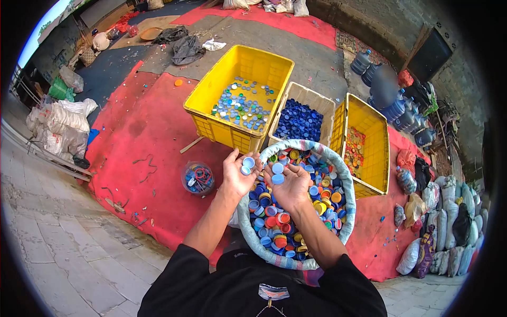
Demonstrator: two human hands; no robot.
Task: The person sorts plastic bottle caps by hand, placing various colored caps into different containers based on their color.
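Observation:
A round basket with a padded pale-blue rim [349, 211] sits right in front of me, full of mixed bottle caps [282, 224] in blue, red, yellow, orange and white. Over its far left edge my left hand [237, 177] is turned palm up, holding two light-blue bottle caps [248, 162] near its fingers. Close beside it, above the heap, my right hand [293, 189] also faces up, with two light-blue caps [278, 179] on the palm and fingers. The fingers of both hands are partly curled around the caps.
Beyond the basket stand a yellow crate [198, 111] with scattered blue, white and green caps, a white crate [328, 100] of dark-blue caps, and another yellow crate [383, 158] with red and orange caps. A clear tub [198, 178] sits left. Sacks [449, 211] line the right side.

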